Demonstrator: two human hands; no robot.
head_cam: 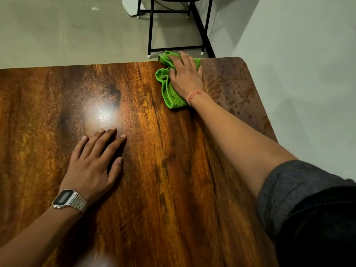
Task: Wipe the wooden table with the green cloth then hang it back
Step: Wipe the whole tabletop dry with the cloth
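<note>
Wiping | your right hand (185, 78) presses flat on green cloth (169, 93), not clamped | left hand (92, 164) splayed, empty | keep pressure even toward wooden table (173, 170) corner.

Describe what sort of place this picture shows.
Probably a plain indoor room, maybe an office or workroom: a wooden table, a bare grey floor and a black metal stand beside a white wall.

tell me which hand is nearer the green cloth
Right. The right hand lies flat on the cloth at the table's far edge; the left hand rests on bare wood, well short of it.
</note>
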